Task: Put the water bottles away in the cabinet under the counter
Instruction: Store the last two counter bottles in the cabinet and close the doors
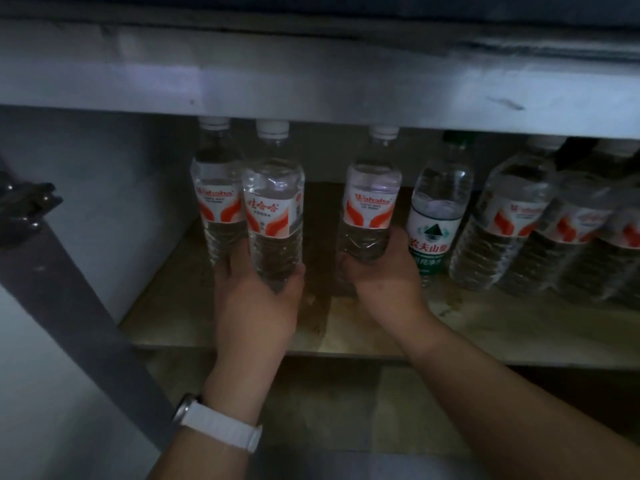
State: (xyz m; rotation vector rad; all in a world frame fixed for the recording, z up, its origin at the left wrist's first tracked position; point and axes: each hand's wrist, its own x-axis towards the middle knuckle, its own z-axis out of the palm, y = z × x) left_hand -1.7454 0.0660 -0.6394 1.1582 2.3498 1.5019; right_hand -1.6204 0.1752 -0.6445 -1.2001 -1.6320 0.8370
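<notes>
Dim cabinet under the counter; landmark is the green-label bottle point(437, 216), standing upright on the cabinet shelf point(346, 337).

Left hand point(254, 299) reaches in well left of the green-label bottle, fingers wrapped around the lower ends of two red-label bottles at once: the front bottle point(273, 206) and the back bottle point(216, 192), which touch each other side by side. Both are upright, white caps near the underside of the counter edge point(311, 95), very little room above them. A white watch point(221, 424) is on that wrist.

Right hand point(384, 271) is just left of the green-label bottle, fingers clamped around the base of a third red-label bottle point(372, 202), thumb side touching or nearly touching the green label; cannot tell which. Whether any held bottle rests on the shelf is hidden by the hands.

Between the two hands' bottles there is an open dark gap of bare shelf. Right of the green-label bottle, a row of red-label bottles point(512, 216) stands packed tightly, leaning in the wide-angle view, blurred at the far right.

Far left of the green-label bottle: cabinet side wall point(114, 202), free shelf beside it, and the open door edge point(69, 306) with a hinge point(29, 206). The shelf front edge runs below both wrists.
</notes>
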